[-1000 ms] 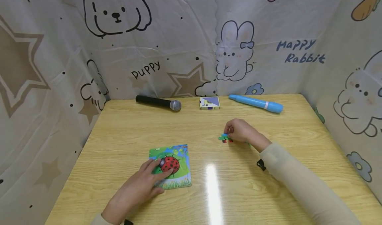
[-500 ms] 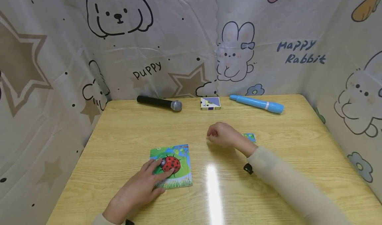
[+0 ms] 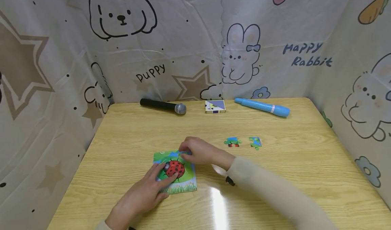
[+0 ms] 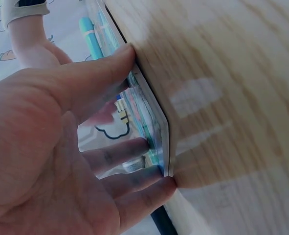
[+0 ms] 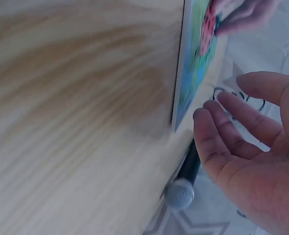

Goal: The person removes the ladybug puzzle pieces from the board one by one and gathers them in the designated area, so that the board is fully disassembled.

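Observation:
A square ladybug jigsaw puzzle (image 3: 180, 186) lies flat on the table. My left hand (image 3: 143, 189) rests on its left side with spread fingers. In the left wrist view, the thumb and fingers (image 4: 122, 181) of that hand lie along the edge of the puzzle board (image 4: 156, 115). My right hand (image 3: 201, 152) is over the puzzle's upper right corner, fingertips right at it, and covers part of the corner. In the right wrist view its fingers (image 5: 212, 142) are bent loosely, thumb apart, with nothing showing between them.
Two loose jigsaw pieces lie right of the puzzle: a red-and-green piece (image 3: 233, 142) and a blue-green corner piece (image 3: 255, 142). Along the back edge are a black microphone (image 3: 162, 106), a small card box (image 3: 215, 106) and a blue microphone-shaped stick (image 3: 262, 107). Printed cloth surrounds the table.
My right hand has moved left from beside the loose pieces to the puzzle's upper right corner, leaving both pieces in full view. My left hand has stayed on the puzzle.

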